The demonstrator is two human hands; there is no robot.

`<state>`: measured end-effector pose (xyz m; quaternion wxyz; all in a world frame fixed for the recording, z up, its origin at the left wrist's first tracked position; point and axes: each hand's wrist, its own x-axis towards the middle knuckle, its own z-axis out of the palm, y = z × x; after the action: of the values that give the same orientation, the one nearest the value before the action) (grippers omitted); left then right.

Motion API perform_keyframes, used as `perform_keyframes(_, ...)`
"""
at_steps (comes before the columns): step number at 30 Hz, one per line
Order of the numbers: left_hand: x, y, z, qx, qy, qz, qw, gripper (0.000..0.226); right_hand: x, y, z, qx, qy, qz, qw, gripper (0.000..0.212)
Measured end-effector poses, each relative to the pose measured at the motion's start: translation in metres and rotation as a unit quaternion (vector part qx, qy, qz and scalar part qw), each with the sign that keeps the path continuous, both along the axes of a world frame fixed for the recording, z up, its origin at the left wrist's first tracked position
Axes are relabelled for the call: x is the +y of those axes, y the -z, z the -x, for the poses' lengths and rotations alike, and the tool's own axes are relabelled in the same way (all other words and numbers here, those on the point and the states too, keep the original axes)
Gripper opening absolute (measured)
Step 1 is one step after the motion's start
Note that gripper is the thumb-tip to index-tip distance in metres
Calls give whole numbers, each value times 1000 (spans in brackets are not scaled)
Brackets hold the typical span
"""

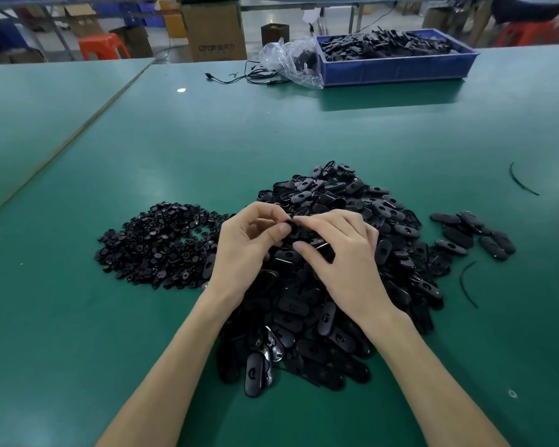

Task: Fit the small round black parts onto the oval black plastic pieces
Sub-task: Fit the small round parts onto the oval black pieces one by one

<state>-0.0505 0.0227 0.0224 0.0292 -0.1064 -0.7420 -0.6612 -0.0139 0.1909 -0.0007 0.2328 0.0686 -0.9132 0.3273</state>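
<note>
Over middle of green table (304,124), both forearms reaching in from near edge, hands meeting above heap of oval black pieces (336,195). Left hand (242,243) curling fingers, thumb pinching small round black part (291,224). Right hand (342,253), palm down, gripping held oval piece (321,248) between thumb and index. Round-parts pile (162,243) lying toward left edge; blue tray (397,71) sitting at far edge.

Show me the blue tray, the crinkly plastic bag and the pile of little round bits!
blue tray (397,71): head view, on its front wall.
crinkly plastic bag (299,71): head view, on its clear side.
pile of little round bits (155,243): head view, middle of the heap.
</note>
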Motion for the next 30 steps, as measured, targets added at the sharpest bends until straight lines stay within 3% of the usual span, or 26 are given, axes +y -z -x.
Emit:
perform_keyframes(7,4,-4,-5,23,47,-8,999,21,3,-6,-2,-72,-96,225,967,34)
perform_keyframes(15,-9,-1,5,123,-25,122,985,23,1,-7,-3,-75,-74,280,954,15)
perform_keyframes(17,-23,1,13,135,-135,182,964,25,2,-6,-2,-90,-69,285,952,18)
perform_keyframes(19,-44,6,22,107,-249,281,921,28,2,-6,-2,-95,-64,281,953,19)
perform_keyframes(22,-68,15,30,5,-304,436,847,33,1,-5,-3,-95,-56,263,958,20)
perform_keyframes(24,-72,17,30,-32,-295,462,836,34,1,-5,-3,-95,-55,253,961,21)
perform_keyframes(30,-75,21,32,-23,-300,477,826,14,2,-5,-4,-92,-50,248,963,22)
